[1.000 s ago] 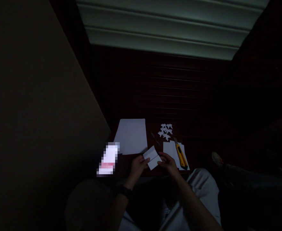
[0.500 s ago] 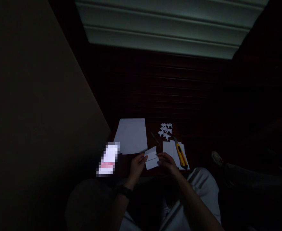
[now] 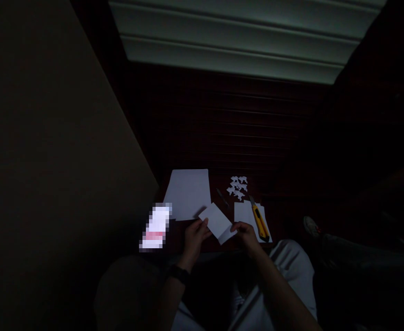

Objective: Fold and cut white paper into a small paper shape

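Note:
A small white sheet of paper (image 3: 215, 220) is held between my two hands, turned cornerwise, with a fold line near its lower right edge. My left hand (image 3: 195, 234) pinches its left corner, the thumb on top. On the right side, my right hand (image 3: 244, 233) grips the folded strip between thumb and fingers. Just beyond lies a large white sheet (image 3: 190, 195). Right of my hands, a yellow utility knife (image 3: 260, 223) rests on several smaller paper pieces (image 3: 243, 212).
Several small folded paper figures (image 3: 238, 187) sit at the table's back right. A thin dark pen-like tool (image 3: 222, 196) lies left of them. A blurred-out bright screen (image 3: 155, 227) is at the left edge. Another person's shoe (image 3: 312, 227) shows at right.
The paper has been turned to a diagonal position and its larger flat face now shows, opened out from the earlier folded look. My right hand has shifted slightly right.

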### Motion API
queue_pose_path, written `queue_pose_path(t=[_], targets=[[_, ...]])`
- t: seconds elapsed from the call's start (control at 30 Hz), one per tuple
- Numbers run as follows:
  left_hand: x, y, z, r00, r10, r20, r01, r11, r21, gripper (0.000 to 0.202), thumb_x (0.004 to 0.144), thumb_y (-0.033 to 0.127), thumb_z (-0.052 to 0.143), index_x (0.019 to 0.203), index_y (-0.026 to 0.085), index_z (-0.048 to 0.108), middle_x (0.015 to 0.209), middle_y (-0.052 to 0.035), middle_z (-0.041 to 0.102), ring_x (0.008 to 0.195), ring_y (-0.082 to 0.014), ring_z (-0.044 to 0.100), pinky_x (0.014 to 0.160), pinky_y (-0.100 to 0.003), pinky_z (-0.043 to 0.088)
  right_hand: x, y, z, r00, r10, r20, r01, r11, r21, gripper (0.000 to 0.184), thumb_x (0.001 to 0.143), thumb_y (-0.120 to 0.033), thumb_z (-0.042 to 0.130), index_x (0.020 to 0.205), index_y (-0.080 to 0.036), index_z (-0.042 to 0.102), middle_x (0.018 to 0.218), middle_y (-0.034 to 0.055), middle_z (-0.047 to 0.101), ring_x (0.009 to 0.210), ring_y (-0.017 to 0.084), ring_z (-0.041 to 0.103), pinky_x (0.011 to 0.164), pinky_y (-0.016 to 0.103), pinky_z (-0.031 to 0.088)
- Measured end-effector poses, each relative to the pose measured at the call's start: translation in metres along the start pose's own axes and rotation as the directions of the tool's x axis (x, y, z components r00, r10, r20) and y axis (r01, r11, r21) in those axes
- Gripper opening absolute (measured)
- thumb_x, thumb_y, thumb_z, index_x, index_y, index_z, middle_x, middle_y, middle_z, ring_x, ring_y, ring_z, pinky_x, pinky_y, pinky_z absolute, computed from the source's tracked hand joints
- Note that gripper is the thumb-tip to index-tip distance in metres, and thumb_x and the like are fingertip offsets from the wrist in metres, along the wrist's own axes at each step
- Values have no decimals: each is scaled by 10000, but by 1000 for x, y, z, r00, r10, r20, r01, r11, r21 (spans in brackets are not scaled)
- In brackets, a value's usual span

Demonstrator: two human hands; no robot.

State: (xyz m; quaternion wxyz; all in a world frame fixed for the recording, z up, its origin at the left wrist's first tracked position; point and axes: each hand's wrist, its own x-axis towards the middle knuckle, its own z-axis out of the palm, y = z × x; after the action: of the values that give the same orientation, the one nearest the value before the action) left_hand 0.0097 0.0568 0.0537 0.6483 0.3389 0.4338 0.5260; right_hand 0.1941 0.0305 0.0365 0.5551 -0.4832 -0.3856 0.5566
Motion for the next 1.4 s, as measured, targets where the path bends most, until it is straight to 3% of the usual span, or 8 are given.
queue_pose_path(t=[0.33, 0.57, 0.73, 0.87, 0.97, 1.1, 1.23, 1.4], targets=[[-4, 10, 1, 998, -50, 42, 53, 995, -83, 316, 638, 335, 701, 815, 75, 670, 911, -156, 672, 852, -253, 629, 779, -392, 497, 1, -6, -8, 993, 104, 56, -116, 938, 327, 112, 542, -80, 538, 568, -182, 500, 840, 5, 616, 699, 156, 559, 561, 243, 431], [-2, 8, -1, 999, -41, 15, 42, 997, -60, 360, 629, 352, 705, 859, 78, 663, 872, -133, 677, 756, -216, 645, 714, -372, 525, 0, -10, -10, 986, 67, 154, -138, 842, 521, 132, 605, -71, 604, 567, -168, 524, 964, 37, 619, 993, 213, 543, 887, 383, 406], [2, -4, -2, 999, 8, 53, -8, 1000, 6, 341, 671, 340, 675, 887, 76, 662, 890, -113, 679, 810, -226, 637, 750, -382, 529, 5, -16, -9, 983, 142, 117, -183, 821, 541, 71, 661, -202, 641, 707, -190, 589, 966, 51, 635, 954, 218, 575, 861, 390, 423], [4, -12, -2, 995, 0, 97, -10, 995, 96, 345, 659, 341, 684, 866, 65, 670, 869, -108, 687, 811, -246, 637, 743, -397, 538, 15, -21, -2, 961, 269, 55, -268, 870, 414, 309, 708, -424, 611, 923, -203, 587, 926, 62, 650, 840, 215, 604, 692, 342, 469], [5, -12, -4, 994, -20, 111, 2, 987, 159, 340, 663, 355, 676, 855, 74, 672, 856, -100, 690, 800, -249, 640, 713, -383, 548, 21, -19, 4, 978, 210, -3, -207, 965, 161, 405, 588, -358, 735, 922, -178, 596, 809, 37, 662, 725, 188, 609, 645, 290, 450], [4, -6, -4, 992, -51, 119, 25, 978, 208, 351, 677, 385, 656, 859, 85, 662, 864, -102, 688, 774, -241, 646, 674, -358, 554, 24, -13, 5, 975, 200, 101, -194, 979, -69, 406, 496, -312, 786, 835, -142, 642, 687, 22, 657, 605, 162, 592, 604, 271, 428], [3, -1, -4, 984, -71, 162, 43, 985, 169, 382, 697, 392, 639, 944, 101, 621, 926, -115, 673, 752, -236, 650, 642, -373, 557, 24, -13, -1, 960, 199, 196, -178, 977, -118, 403, 509, -317, 776, 850, -136, 657, 729, 32, 666, 625, 160, 594, 619, 276, 430], [4, 4, -7, 977, -140, 160, 113, 980, 166, 370, 710, 407, 625, 882, 80, 621, 845, -133, 677, 704, -243, 657, 625, -391, 553, 24, -16, -7, 942, 221, 251, -186, 970, -155, 472, 518, -295, 774, 947, -146, 648, 747, 28, 666, 645, 159, 593, 643, 286, 433]])
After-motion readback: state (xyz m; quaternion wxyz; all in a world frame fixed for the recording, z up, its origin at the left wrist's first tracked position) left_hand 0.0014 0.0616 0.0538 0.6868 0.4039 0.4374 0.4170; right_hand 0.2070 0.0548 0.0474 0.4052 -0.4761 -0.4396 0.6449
